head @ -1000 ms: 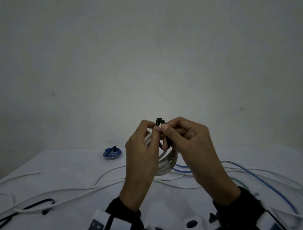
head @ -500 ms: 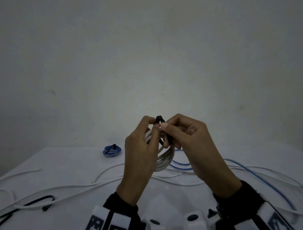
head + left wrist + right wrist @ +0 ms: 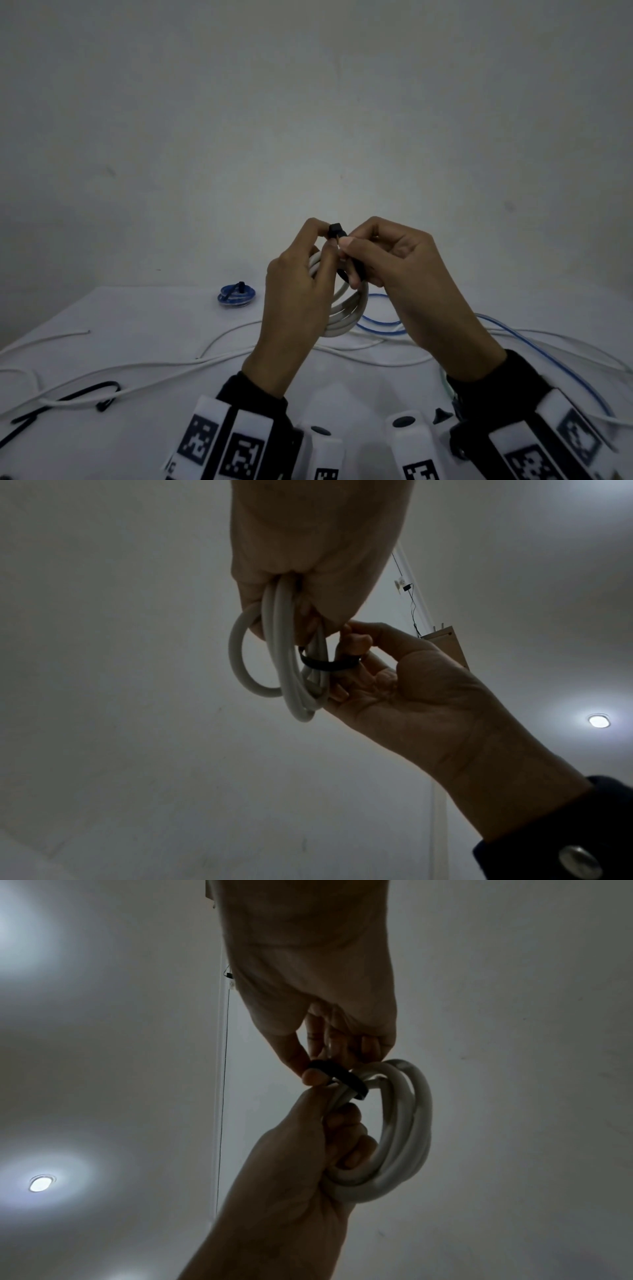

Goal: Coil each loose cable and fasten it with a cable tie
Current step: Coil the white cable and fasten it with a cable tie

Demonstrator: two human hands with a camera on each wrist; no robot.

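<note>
The white cable (image 3: 346,310) is thick and round, with a smooth pale jacket, and it is wound into a small coil of several loops that lie close together. A black cable tie (image 3: 344,255) goes around one side of the bundle; its square head stands up above the fingers in the head view, and its flat dark band crosses the strands in both wrist views.

The table (image 3: 137,342) is white and plain. On it lie loose white cables (image 3: 219,356) that run across from left to right, a loose blue cable (image 3: 380,327) curving toward the right edge, and a black tie (image 3: 65,399) near the left front. A small blue coil (image 3: 236,295), already bound with a dark tie, rests far back on the left. Behind the table is a bare grey-white wall. The room is dim, and a round ceiling lamp (image 3: 599,720) glows in the wrist views.

The coil is held up in the air above the table, between both hands. The left hand (image 3: 294,301) has its fingers curled around the loops and grips them. The right hand (image 3: 394,270) is just beside it, touching it, and pinches the tie between thumb and fingertips at the top of the coil.
</note>
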